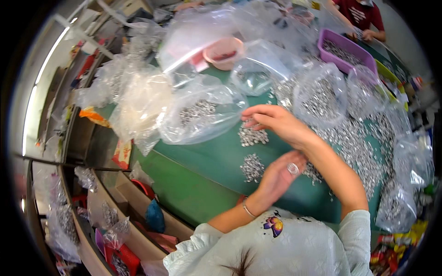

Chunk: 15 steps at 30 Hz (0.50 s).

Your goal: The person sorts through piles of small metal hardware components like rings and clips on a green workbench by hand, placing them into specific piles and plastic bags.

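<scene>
My right hand (281,123) reaches leftward, its fingers loosely bent and the thumb apart. It is over a small pile of silvery metal pieces (253,137), and nothing shows in its grasp. Below it, my left hand (280,177) points away to the right, fingers stretched, with a silver ring and a bracelet on that arm. Its fingertips pass beside my right wrist, close to the large heap of loose silvery pieces (354,147). A second small pile (252,168) lies left of my left hand. The pieces are too small to name.
A clear bag of pieces (198,112) lies open left of my hands on the green table (184,170). More open bags (320,94) stand beyond the heap. Farther back are a pink bowl (224,53) and a purple basin (347,50). Another person (363,20) works at the far right.
</scene>
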{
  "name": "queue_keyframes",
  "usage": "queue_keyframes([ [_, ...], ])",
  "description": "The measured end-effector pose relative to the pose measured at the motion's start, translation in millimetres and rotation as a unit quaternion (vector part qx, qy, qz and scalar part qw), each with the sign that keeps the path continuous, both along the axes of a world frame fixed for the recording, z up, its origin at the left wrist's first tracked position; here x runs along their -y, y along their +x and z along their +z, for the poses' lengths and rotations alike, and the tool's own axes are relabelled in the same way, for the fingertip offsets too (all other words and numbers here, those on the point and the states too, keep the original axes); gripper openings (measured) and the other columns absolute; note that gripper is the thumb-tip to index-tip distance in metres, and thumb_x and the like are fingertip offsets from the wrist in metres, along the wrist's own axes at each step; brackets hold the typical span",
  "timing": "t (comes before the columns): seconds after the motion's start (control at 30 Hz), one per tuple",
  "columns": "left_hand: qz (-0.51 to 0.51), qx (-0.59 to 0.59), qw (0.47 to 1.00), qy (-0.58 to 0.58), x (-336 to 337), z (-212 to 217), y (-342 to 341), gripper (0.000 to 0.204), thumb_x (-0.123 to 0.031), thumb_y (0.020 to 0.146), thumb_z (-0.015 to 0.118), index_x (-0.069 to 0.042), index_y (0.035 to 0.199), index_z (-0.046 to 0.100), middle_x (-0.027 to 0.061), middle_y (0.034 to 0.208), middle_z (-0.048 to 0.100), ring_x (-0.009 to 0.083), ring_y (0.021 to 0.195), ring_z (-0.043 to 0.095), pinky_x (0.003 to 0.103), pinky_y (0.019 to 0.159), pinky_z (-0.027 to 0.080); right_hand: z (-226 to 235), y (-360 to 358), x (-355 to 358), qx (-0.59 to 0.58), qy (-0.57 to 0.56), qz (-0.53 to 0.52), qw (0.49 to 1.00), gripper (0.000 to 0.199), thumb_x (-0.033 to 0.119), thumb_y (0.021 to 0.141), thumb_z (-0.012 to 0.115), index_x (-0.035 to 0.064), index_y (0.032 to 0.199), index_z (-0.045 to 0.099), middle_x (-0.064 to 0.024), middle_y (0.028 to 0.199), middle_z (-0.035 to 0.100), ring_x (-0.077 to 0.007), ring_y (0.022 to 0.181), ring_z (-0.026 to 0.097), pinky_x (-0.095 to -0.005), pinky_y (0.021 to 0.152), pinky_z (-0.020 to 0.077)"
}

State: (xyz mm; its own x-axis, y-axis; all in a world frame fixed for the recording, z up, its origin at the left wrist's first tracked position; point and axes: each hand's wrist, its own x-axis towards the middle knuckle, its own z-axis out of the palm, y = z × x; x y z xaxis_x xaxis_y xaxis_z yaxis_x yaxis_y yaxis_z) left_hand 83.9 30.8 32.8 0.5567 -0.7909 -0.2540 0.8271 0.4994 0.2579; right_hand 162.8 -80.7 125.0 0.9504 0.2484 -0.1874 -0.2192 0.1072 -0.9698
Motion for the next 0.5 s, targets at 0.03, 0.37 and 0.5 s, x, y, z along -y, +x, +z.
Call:
queue_keyframes([
  [0.03, 0.004, -0.001, 1.000, 0.000, 0, 9, 5, 0.042, -0.013, 0.094, 0.049, 0.005, 0.131, 0.043, 0.0169, 0.133, 0.050, 0.0262, 0.125, 0.048, 0.041, 0.106, 0.039, 3, -22, 18, 0.028, -0.044, -0.006, 0.999, 0.028, 0.010, 0.092, 0.055, 0.0002, 0.117, 0.061, -0.0097, 0.115, 0.063, -0.0165, 0.111, 0.055, -0.0334, 0.095, 0.0448],
  [0.37, -0.093, -0.028, 0.995, -0.031, 34, 13, -11, 0.048, -0.018, 0.098, 0.042, 0.003, 0.140, 0.035, 0.0157, 0.133, 0.047, 0.0244, 0.121, 0.048, 0.041, 0.102, 0.040, -36, -183, 49, 0.262, -0.544, -0.176, 0.777, 0.037, 0.015, 0.072, 0.074, 0.0040, 0.105, 0.064, -0.0082, 0.114, 0.058, -0.0300, 0.113, 0.052, -0.0436, 0.094, 0.0398],
  [0.5, -0.145, -0.040, 0.988, -0.035, 35, -1, -25, 0.046, -0.014, 0.098, 0.044, 0.003, 0.140, 0.036, 0.0145, 0.128, 0.050, 0.0237, 0.116, 0.051, 0.041, 0.100, 0.041, -61, -200, 52, 0.299, -0.573, -0.200, 0.736, 0.030, 0.014, 0.073, 0.072, 0.0017, 0.100, 0.063, -0.0097, 0.104, 0.060, -0.0295, 0.103, 0.056, -0.0433, 0.089, 0.0419],
])
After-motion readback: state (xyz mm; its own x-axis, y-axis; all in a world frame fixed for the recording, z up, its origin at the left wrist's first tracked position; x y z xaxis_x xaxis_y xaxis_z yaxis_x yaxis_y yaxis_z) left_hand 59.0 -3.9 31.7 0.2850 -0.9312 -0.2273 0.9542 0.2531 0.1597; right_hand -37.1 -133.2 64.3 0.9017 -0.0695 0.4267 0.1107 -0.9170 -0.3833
